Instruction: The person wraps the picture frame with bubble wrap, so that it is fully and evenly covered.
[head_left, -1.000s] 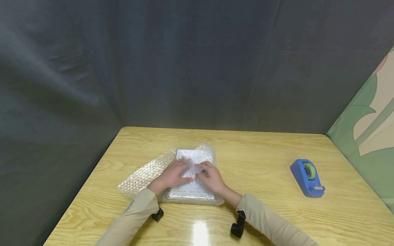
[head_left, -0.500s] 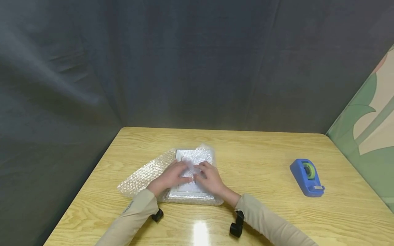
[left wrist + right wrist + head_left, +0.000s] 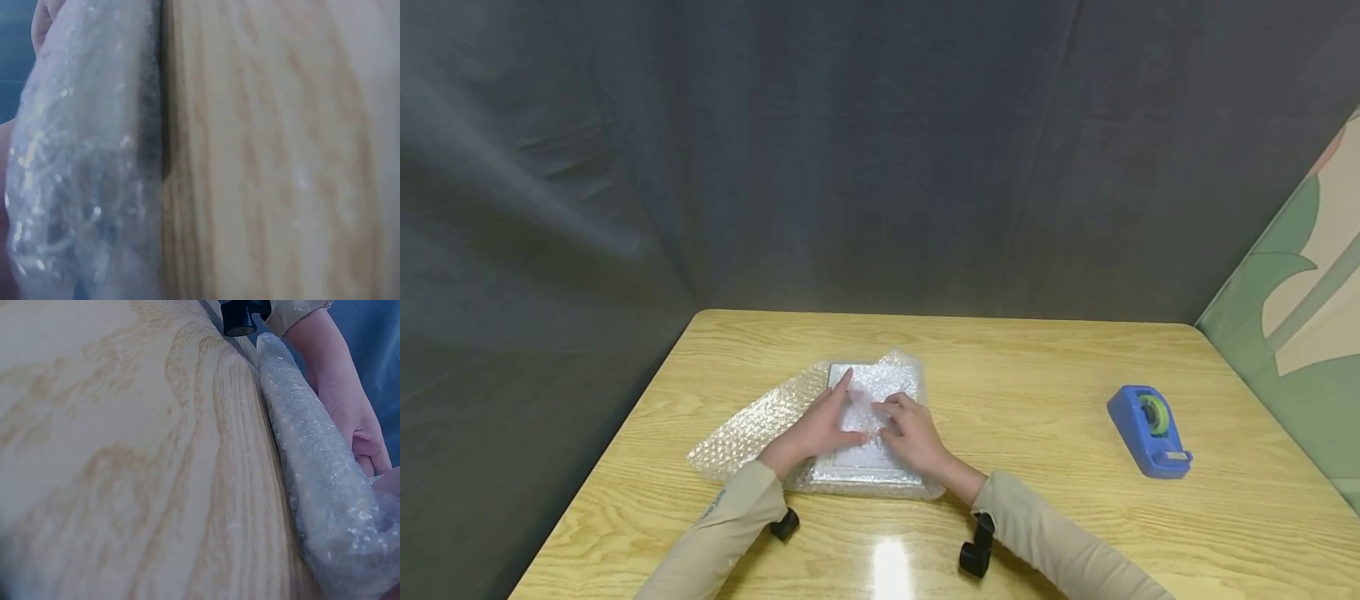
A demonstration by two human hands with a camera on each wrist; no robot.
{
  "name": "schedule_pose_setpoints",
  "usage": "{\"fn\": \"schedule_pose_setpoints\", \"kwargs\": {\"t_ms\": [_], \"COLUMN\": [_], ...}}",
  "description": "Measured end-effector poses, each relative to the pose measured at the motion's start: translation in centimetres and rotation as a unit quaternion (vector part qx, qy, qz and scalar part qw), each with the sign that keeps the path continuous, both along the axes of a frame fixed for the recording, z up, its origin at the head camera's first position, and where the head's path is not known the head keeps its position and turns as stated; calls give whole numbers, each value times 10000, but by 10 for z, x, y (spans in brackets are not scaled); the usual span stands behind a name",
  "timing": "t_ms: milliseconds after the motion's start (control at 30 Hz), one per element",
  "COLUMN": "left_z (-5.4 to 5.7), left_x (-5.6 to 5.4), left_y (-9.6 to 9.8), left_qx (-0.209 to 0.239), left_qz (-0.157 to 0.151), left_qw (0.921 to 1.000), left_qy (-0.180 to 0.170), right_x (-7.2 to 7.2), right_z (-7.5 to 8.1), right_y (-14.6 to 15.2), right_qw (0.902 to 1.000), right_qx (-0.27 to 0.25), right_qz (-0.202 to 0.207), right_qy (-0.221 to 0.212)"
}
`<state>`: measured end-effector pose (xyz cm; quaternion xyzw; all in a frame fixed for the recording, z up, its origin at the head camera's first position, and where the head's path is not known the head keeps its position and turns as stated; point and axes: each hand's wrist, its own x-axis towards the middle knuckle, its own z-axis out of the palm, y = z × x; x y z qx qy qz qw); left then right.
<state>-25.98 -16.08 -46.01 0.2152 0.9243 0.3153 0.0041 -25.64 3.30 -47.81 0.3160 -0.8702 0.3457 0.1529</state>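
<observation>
In the head view a flat white frame-like rectangle (image 3: pixel 865 475) lies on the table under clear bubble wrap (image 3: pixel 752 429), whose loose flap spreads to the left. My left hand (image 3: pixel 812 429) rests on the left part of the wrapped piece, thumb and fingers spread apart. Opposite it, my right hand (image 3: pixel 919 437) touches the top of the wrap with slightly bent fingers, near the middle. What lies beneath the fingertips is too small to tell. Both wrist views show mainly the puffy side of the bubble wrap (image 3: pixel 87 162); in the right wrist view the left hand (image 3: pixel 347 400) appears behind it.
A blue tape dispenser (image 3: pixel 1150 437) with a greenish roll stands at the right of the wooden table (image 3: pixel 1015 392). Dark cloth (image 3: pixel 880 167) hangs behind and to the left. A patterned panel (image 3: pixel 1292 350) borders the right side.
My left hand's fingers have swung upward, away from the middle of the wrap, with one now pointing to the far edge. The right hand has hardly moved, and the wrapped piece stays put.
</observation>
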Motion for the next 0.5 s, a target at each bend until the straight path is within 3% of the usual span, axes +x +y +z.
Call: {"fn": "schedule_pose_setpoints", "kwargs": {"t_ms": [233, 367, 500], "left_z": [-1, -1, 0], "left_x": [-1, -1, 0], "left_y": [0, 0, 0], "left_qx": [155, -24, -201], "left_qz": [-10, -69, -166], "left_qw": [9998, 10000, 9996], "left_qy": [-110, -37, 86], "right_x": [0, 0, 1], "right_z": [1, 1, 2], "right_y": [-1, -1, 1], "right_qw": [10000, 10000, 9991], "right_qx": [32, 5, -303], "right_qz": [-24, -36, 93], "right_qy": [76, 58, -272]}}
